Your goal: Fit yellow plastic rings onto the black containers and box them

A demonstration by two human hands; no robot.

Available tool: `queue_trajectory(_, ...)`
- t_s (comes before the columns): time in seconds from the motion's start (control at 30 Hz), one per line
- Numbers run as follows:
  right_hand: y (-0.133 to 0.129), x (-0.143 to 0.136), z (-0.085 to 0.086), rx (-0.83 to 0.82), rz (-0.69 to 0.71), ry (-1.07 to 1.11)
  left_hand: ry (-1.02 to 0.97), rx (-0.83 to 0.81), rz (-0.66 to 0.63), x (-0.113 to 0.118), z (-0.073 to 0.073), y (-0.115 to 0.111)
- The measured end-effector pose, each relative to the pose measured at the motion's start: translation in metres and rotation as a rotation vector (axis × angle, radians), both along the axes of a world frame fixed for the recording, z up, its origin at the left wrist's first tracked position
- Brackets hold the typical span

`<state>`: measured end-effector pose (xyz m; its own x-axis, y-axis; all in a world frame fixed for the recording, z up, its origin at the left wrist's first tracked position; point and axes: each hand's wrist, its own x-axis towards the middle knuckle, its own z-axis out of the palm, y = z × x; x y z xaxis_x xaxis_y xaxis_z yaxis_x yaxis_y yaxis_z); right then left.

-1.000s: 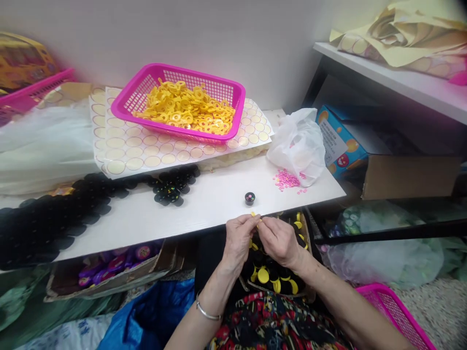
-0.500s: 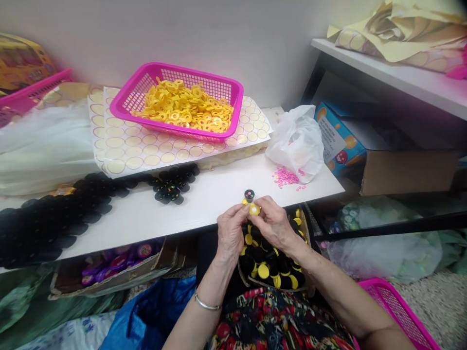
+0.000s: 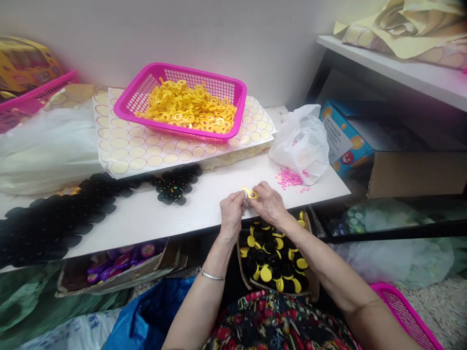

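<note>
Over the front edge of the white table (image 3: 204, 204), my two hands meet with fingertips almost touching. My right hand (image 3: 269, 200) pinches a small yellow ring piece (image 3: 252, 194), whose centre looks dark. My left hand (image 3: 232, 210) is closed beside it, its fingertips on a small pale bit too blurred to name. The small black cup seen earlier in front of my fingers does not show. Just below my hands, a box (image 3: 314, 282) holds many black pieces with yellow lids (image 3: 266, 273).
A pink basket (image 3: 178, 133) of yellow ring pieces rests on sticker sheets (image 3: 127, 154). Black cups (image 3: 47, 223) crowd the table's left. Pink beads (image 3: 290, 178) lie by a white plastic bag (image 3: 302, 141). To the right are a cardboard box (image 3: 412, 175) and a shelf (image 3: 386, 65).
My hands have moved slightly up and away from me. The yellow piece has turned, and the black cup in front of my fingers has gone from sight.
</note>
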<state>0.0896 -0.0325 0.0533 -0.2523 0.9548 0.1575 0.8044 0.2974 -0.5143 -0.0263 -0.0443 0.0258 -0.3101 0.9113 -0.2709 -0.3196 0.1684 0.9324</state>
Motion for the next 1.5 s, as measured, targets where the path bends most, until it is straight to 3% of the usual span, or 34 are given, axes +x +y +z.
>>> queue_trajectory(0.1, 0.003, -0.001, -0.004, -0.040, -0.001, 0.077, 0.013, 0.014, -0.050, 0.006, 0.001, 0.003)
queue_trajectory(0.2, 0.008, 0.000, -0.012, -0.089, -0.030, 0.290, 0.047, 0.016, -0.060, 0.008, -0.003, 0.007)
queue_trajectory(0.4, 0.012, 0.001, -0.022, -0.544, -0.133, 0.957, 0.124, 0.012, -0.043, 0.008, -0.010, 0.008)
queue_trajectory(0.47, 0.013, 0.000, -0.023, -0.600, -0.198, 1.071, 0.121, -0.012, -0.030, 0.010, -0.010, 0.008)
queue_trajectory(0.63, 0.013, -0.007, -0.026, -0.654, -0.279, 1.103, 0.083, -0.041, -0.008, 0.015, -0.009, 0.008)
queue_trajectory(0.93, 0.018, -0.012, -0.028, -0.641, -0.281, 1.015, 0.131, -0.067, 0.010, 0.015, -0.014, 0.016)
queue_trajectory(1.0, 0.018, -0.013, -0.030, -0.667, -0.278, 1.032, 0.140, -0.062, -0.033, 0.012, -0.014, 0.014)
queue_trajectory(1.13, 0.013, -0.013, -0.029, -0.637, -0.248, 1.141, 0.193, 0.112, -0.185, 0.005, -0.017, 0.005)
queue_trajectory(1.37, -0.025, 0.011, -0.026, -0.733, -0.256, 1.282, 0.353, 0.324, -0.296, 0.006, -0.011, -0.023)
queue_trajectory(1.5, -0.046, 0.036, -0.025, -0.843, -0.248, 1.268, 0.378, 0.442, -0.531, 0.008, -0.002, -0.048)
